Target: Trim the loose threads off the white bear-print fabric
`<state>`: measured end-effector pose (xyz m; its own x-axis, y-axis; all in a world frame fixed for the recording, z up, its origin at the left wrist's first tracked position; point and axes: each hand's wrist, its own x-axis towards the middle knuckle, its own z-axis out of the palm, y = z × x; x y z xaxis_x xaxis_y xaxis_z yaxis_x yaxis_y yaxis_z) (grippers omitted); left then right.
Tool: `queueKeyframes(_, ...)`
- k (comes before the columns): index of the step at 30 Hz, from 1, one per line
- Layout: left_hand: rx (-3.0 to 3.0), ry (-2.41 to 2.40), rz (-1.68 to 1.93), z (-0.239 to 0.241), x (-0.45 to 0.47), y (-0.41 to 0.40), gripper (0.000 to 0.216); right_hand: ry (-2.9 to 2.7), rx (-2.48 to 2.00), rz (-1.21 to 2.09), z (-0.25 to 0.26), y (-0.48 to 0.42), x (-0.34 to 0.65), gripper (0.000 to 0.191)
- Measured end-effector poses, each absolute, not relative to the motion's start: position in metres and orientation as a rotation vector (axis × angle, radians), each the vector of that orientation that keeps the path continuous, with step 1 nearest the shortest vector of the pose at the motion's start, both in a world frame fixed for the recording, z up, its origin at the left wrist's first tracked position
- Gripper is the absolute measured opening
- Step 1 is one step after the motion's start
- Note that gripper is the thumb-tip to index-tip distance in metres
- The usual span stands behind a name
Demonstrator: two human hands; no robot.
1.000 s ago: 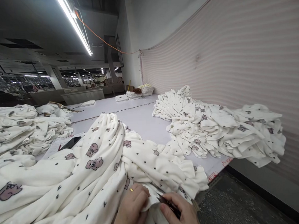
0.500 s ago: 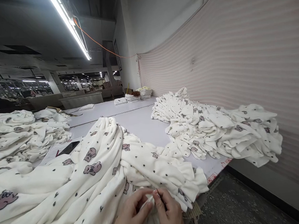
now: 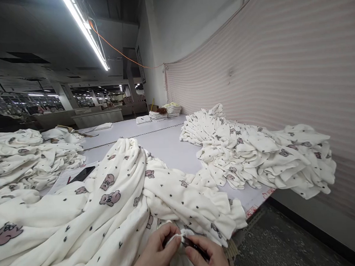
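A white garment (image 3: 116, 209) printed with small dark marks and pink bears lies heaped across the near part of the table. At the bottom of the view my left hand (image 3: 156, 256) pinches a fold of its edge between thumb and fingers. My right hand (image 3: 207, 257) is closed on a small dark thread snipper (image 3: 192, 244), whose tip touches the pinched fabric right beside my left fingertips. Both hands are partly cut off by the frame's lower edge.
A long pile of the same printed garments (image 3: 257, 156) lies along the striped wall on the right. Another pile (image 3: 25, 158) sits at the left. A dark phone (image 3: 81, 174) rests on paper. The grey table (image 3: 166, 145) ends at the right over dark floor (image 3: 277, 243).
My right hand has lowered the snipper from upright to lying flat against the pinched fabric. My left hand keeps its pinch and has shifted slightly. The camera barely moved.
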<state>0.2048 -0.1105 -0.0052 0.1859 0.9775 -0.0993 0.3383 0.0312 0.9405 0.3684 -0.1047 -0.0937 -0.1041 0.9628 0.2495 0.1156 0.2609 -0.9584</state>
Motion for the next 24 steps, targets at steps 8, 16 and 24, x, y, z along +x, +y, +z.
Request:
queueKeyframes(8,1.487,1.294,0.822,-0.005,0.204,-0.110,0.028,-1.526,-1.039,1.079,-0.082,-0.100,0.369,0.036)
queueKeyframes(16,1.479,1.279,0.924,-0.003,0.205,-0.105,0.022,-1.472,-1.073,1.050,-0.091,-0.098,0.378,0.043)
queueKeyframes(24,1.084,1.150,1.150,0.028,0.171,-0.086,0.018,-1.752,-1.604,0.234,-0.109,-0.086,0.444,0.021)
